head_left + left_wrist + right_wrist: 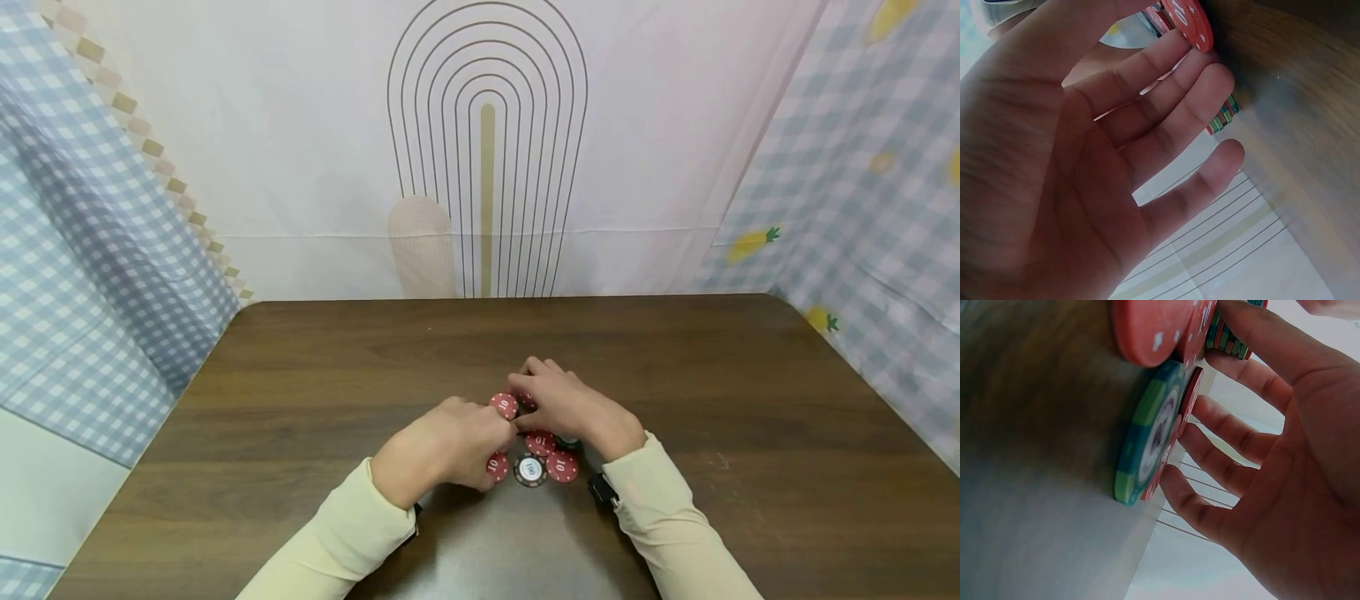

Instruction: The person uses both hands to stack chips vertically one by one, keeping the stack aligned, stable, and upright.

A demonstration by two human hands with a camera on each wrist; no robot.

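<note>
Red, green and black poker chips lie between two bare hands at the middle of the table. My left hand (457, 440) reaches in from the left, beside a red chip (497, 467); its thumb tip is out of sight, and whether it pinches a chip is unclear. In the left wrist view its other fingers (1166, 134) are loosely extended. A stack of several chips (1235, 339), green and red at the edges, stands between the thumb and index finger of my right hand (566, 407). That stack's red top chip (504, 406) shows "10".
Near the hands lie a black-edged "100" chip (530, 471), red "10" chips (562, 467) and a green chip (1150, 434). They rest on a brown wooden table (300, 375). A white patterned cloth (315, 167) hangs behind it, with blue checked cloths at both sides.
</note>
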